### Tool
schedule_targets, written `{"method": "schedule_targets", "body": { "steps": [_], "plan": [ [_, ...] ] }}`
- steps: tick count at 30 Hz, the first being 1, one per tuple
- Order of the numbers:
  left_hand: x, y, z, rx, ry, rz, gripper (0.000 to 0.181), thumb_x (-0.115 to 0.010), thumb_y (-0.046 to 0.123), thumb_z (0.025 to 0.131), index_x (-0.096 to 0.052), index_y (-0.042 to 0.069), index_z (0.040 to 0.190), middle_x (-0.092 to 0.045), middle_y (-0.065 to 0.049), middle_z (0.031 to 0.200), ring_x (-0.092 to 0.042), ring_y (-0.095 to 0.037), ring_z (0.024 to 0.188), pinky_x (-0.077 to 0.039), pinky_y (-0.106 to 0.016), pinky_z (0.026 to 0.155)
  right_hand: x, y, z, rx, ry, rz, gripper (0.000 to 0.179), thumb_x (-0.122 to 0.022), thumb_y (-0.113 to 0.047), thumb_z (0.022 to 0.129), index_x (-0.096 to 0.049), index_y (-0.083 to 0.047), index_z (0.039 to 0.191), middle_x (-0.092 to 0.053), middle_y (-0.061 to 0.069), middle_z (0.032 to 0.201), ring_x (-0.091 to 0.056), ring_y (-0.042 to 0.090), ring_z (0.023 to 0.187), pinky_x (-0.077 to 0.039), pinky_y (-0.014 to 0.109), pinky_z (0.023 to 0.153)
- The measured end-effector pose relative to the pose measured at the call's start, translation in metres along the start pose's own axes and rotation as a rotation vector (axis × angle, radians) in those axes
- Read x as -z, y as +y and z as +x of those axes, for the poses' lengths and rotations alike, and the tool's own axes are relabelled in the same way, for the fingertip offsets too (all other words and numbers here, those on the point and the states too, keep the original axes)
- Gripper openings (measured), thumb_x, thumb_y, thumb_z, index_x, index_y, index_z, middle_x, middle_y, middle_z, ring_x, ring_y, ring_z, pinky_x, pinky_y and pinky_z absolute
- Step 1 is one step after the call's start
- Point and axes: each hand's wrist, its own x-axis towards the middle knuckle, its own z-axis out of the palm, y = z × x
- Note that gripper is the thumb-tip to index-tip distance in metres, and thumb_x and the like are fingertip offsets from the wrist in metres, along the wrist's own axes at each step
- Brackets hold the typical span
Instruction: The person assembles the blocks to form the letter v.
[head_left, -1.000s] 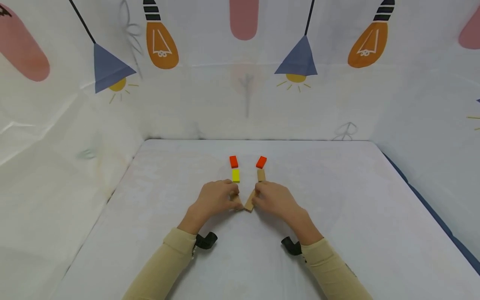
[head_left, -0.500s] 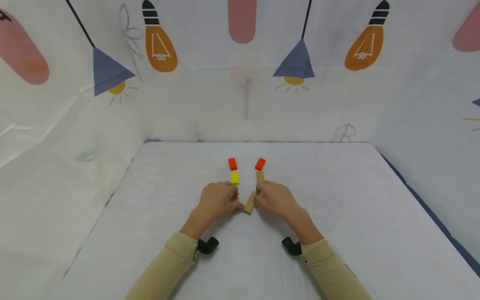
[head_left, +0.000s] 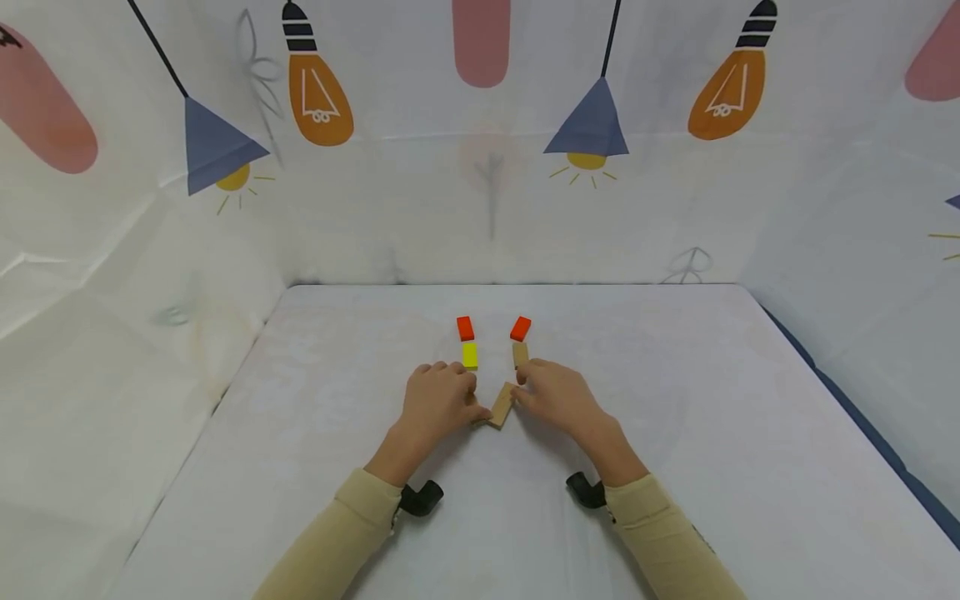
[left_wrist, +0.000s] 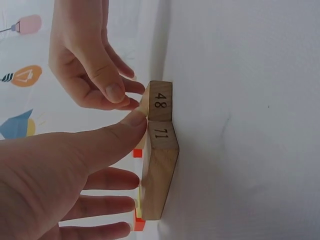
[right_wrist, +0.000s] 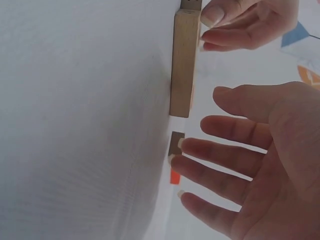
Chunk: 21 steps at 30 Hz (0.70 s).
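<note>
Two plain wooden blocks meet end to end in a V at the near end of a row. The left block [left_wrist: 161, 170], its end marked 71, lies under my left hand [head_left: 438, 398]. That hand's thumb rests at the corner where the blocks meet, with its other fingers [left_wrist: 112, 178] stretched out straight along the far side. In the head view it mostly hides this block. The right block [head_left: 502, 406], marked 48, lies flat beside my right hand [head_left: 558, 394]. The right wrist view shows those fingers [right_wrist: 222, 156] spread and loose, holding nothing.
Beyond the left hand lie a yellow block [head_left: 470, 356] and a red block [head_left: 466, 328]. Past the right hand are another wooden block [head_left: 521, 355] and a second red block [head_left: 521, 329]. A patterned cloth wall [head_left: 420, 200] stands behind the white table [head_left: 675, 400].
My left hand has turned slightly and shifted over its block, which now shows less. My right fingers have drawn back a little from the right block. The head view has tilted slightly.
</note>
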Motion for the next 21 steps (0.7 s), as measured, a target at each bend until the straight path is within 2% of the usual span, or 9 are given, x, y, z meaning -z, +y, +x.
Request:
{"method": "schedule_targets", "body": {
  "steps": [6, 14, 21],
  "plan": [
    [0.001, 0.006, -0.001, 0.018, -0.006, 0.022, 0.041, -0.079, 0.061, 0.074, -0.068, 0.022, 0.078, -0.059, 0.009, 0.072, -0.056, -0.014, 0.072, -0.05, -0.035, 0.076, 0.0, 0.002, 0.0, -0.006, -0.005, -0.004, 0.018, -0.068, -0.03, 0.093, -0.067, -0.014, 0.1, -0.069, 0.0, 0.1, -0.056, 0.012, 0.077, -0.05, 0.031, 0.072],
    [0.001, 0.018, 0.0, 0.032, -0.022, 0.062, 0.04, -0.077, 0.061, 0.076, -0.068, 0.021, 0.076, -0.059, 0.007, 0.071, -0.057, -0.015, 0.071, -0.05, -0.036, 0.076, 0.002, 0.01, 0.0, -0.009, 0.026, -0.007, 0.017, -0.07, -0.027, 0.091, -0.067, -0.013, 0.1, -0.07, 0.001, 0.099, -0.056, 0.013, 0.076, -0.05, 0.031, 0.071],
    [0.003, 0.022, -0.005, 0.064, -0.045, 0.11, 0.048, -0.075, 0.065, 0.074, -0.067, 0.019, 0.086, -0.054, 0.005, 0.072, -0.055, -0.016, 0.071, -0.051, -0.036, 0.075, 0.002, 0.012, 0.003, -0.005, 0.022, 0.019, 0.016, -0.069, -0.026, 0.092, -0.067, -0.012, 0.1, -0.07, 0.002, 0.101, -0.057, 0.015, 0.078, -0.051, 0.034, 0.072]
  ]
}}
